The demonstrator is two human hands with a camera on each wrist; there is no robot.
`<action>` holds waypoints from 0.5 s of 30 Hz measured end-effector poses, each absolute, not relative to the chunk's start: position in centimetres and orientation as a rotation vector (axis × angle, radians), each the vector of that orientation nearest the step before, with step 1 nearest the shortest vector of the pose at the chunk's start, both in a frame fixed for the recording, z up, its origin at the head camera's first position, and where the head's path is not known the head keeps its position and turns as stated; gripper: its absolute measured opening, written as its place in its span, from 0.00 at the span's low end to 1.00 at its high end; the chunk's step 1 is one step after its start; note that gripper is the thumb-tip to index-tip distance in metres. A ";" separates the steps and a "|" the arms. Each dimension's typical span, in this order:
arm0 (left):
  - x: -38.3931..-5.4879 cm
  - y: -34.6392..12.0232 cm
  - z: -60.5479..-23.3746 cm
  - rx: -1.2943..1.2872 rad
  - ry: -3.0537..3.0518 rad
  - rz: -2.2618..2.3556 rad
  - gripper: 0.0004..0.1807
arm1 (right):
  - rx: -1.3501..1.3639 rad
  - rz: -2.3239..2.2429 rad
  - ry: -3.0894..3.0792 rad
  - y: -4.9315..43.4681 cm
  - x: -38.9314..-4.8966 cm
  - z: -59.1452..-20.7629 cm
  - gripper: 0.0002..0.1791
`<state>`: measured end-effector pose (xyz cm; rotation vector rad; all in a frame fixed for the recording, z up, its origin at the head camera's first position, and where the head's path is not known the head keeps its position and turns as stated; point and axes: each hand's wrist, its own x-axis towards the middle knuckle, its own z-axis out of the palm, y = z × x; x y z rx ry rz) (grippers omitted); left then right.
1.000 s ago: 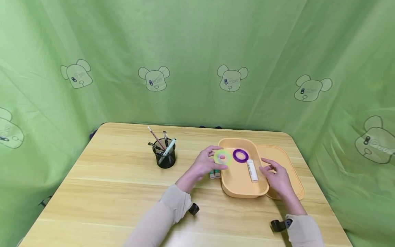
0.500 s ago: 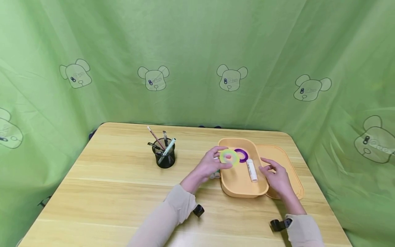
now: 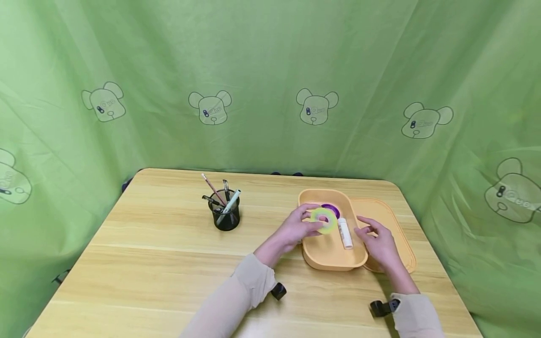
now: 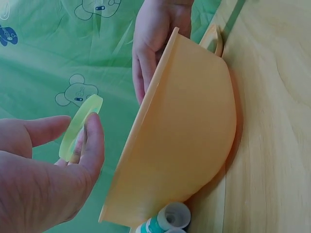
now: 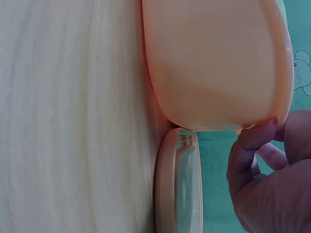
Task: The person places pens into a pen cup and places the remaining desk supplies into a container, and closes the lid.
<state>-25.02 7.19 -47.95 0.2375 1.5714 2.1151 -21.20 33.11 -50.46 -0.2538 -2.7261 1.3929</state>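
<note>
My left hand [image 3: 293,227] pinches a translucent yellow-green roll of tape [image 3: 332,226] between thumb and fingers, holding it above the peach plastic box [image 3: 327,256]. Inside the box lie a purple ring [image 3: 336,210], partly covered by the tape, and a white glue stick [image 3: 345,233]. My right hand [image 3: 380,241] is at the box's right side; in the right wrist view its thumb and curled fingers grip the rim [image 5: 286,82]. Beside the box's left wall, the left wrist view shows white-and-green tubes [image 4: 172,217], which the left hand hides in the head view.
The peach lid [image 3: 395,230] lies on the wooden table [image 3: 160,263] right of the box, partly under its edge. A black mesh pen holder [image 3: 227,219] with several pens and a pencil stands left of centre. A green curtain [image 3: 262,56] surrounds the table.
My left hand has moved right with the roll of tape, from the box's left rim to over its inside, and now partly covers the purple ring. My right hand has stayed in place.
</note>
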 end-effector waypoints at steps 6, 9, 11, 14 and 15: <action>-24.5 7.9 -47.9 0.260 1.541 2.113 0.28 | -0.255 1.384 -2.729 33.1 -21.2 -50.5 0.28; -24.3 8.3 -48.1 0.259 1.533 2.105 0.26 | -0.256 1.387 -2.733 33.1 -21.2 -50.5 0.28; -24.2 8.4 -48.2 0.258 1.534 2.096 0.25 | -0.255 1.386 -2.735 33.2 -21.2 -50.5 0.28; -24.1 8.6 -48.4 0.256 1.537 2.088 0.25 | -0.254 1.381 -2.738 33.2 -21.2 -50.5 0.29; -24.0 8.7 -48.4 0.257 1.536 2.086 0.25 | -0.253 1.378 -2.739 33.2 -21.2 -50.5 0.29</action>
